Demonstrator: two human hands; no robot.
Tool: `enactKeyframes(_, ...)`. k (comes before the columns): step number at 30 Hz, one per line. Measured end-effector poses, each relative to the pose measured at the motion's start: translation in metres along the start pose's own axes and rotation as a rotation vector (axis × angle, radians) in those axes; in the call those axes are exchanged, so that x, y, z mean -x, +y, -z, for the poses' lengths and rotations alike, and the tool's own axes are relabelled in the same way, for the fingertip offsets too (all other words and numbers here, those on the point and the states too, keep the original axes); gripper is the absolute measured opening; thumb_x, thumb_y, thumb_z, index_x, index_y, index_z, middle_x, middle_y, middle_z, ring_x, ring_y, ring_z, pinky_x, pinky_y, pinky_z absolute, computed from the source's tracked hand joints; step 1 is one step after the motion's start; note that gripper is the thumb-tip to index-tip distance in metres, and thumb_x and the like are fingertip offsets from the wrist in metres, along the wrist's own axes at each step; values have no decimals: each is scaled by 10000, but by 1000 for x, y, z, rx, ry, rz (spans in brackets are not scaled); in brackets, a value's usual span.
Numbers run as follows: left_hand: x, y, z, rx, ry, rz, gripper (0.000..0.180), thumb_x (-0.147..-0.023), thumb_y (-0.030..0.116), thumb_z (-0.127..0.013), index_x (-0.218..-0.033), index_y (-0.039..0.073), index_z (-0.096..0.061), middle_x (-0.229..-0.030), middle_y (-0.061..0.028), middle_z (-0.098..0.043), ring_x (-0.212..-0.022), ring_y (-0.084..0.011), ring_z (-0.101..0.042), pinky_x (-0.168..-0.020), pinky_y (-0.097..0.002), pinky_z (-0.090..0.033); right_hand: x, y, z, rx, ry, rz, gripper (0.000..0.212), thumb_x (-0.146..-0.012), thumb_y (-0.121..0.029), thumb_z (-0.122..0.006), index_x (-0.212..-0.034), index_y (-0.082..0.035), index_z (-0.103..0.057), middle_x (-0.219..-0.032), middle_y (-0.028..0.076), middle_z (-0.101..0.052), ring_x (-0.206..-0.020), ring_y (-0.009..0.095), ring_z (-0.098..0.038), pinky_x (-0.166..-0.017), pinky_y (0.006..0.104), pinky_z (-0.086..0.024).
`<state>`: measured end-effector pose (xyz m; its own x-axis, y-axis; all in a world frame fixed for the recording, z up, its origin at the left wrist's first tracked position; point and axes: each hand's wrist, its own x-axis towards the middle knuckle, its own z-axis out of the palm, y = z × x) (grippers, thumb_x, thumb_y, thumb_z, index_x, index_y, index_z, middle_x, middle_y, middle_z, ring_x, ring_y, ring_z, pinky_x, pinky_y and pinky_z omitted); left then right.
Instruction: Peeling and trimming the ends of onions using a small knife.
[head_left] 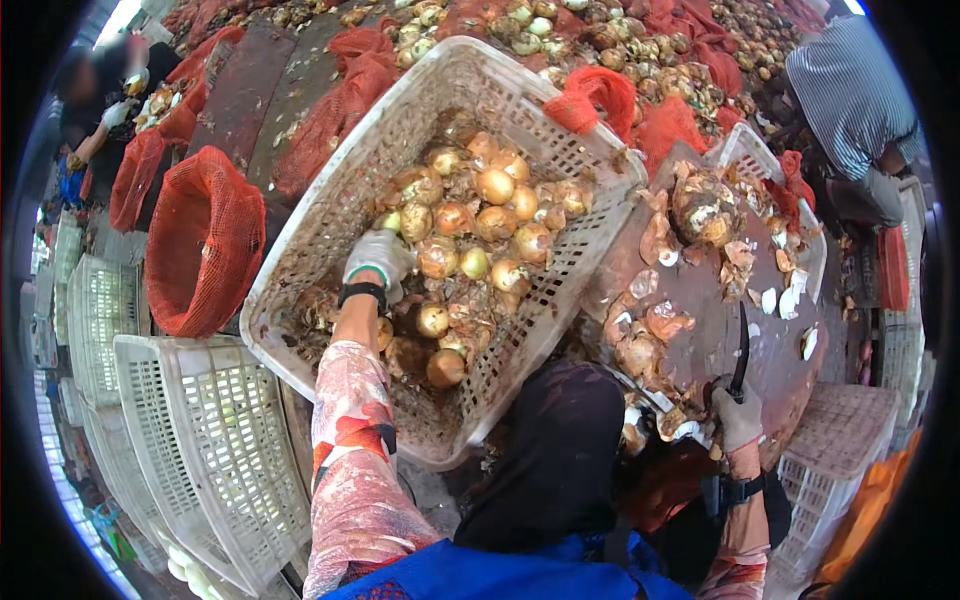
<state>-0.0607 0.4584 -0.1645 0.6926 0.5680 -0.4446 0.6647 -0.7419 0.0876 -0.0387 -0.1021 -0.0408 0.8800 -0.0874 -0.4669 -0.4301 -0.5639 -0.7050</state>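
Note:
My left hand (380, 262), in a pale glove, reaches down into a large white slatted crate (330, 185). It touches the yellow onions (495, 186) that lie there among loose brown skins. Its fingertips are turned away and hidden, so a grip on an onion cannot be made out. My right hand (738, 415), gloved too, is closed round a knife (742, 352), whose dark blade points up and away from me. Under the knife is a brown board (720, 325) strewn with onion skins, white trimmings and a clump of onions (706, 208).
A red mesh bag (206, 240) stands open left of the crate, above stacked white crates (215, 430). Red netting (590, 98) hangs on the far rim. Onions (640, 50) cover the floor beyond. Another person in a striped shirt (855, 95) bends at the far right; one more is at the far left.

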Motion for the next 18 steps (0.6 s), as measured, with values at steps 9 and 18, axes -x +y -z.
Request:
enactKeyframes(9,9,9,28,100,-167,214,719,-793,509,-673,-1279,-9,-561,-1280,-220,-581,-1182,-328,-574,-997,-410,-452,1,-4,-1,-38,-22,-52,110,-810,-91,-628,-889,-14,-628,-677,-3,-568,-552,73,-503,-496,239,-403)
enactKeyframes(18,-19,-24,-9,561,-456,271,790,-843,634,-535,-1274,-28,-557,-1266,-206,-589,-1096,-341,-592,-944,-429,-440,-1,-7,1,-48,-36,-82,76,-835,-93,-604,-858,-21,-609,-657,1,-560,-512,75,-497,-481,240,-411)
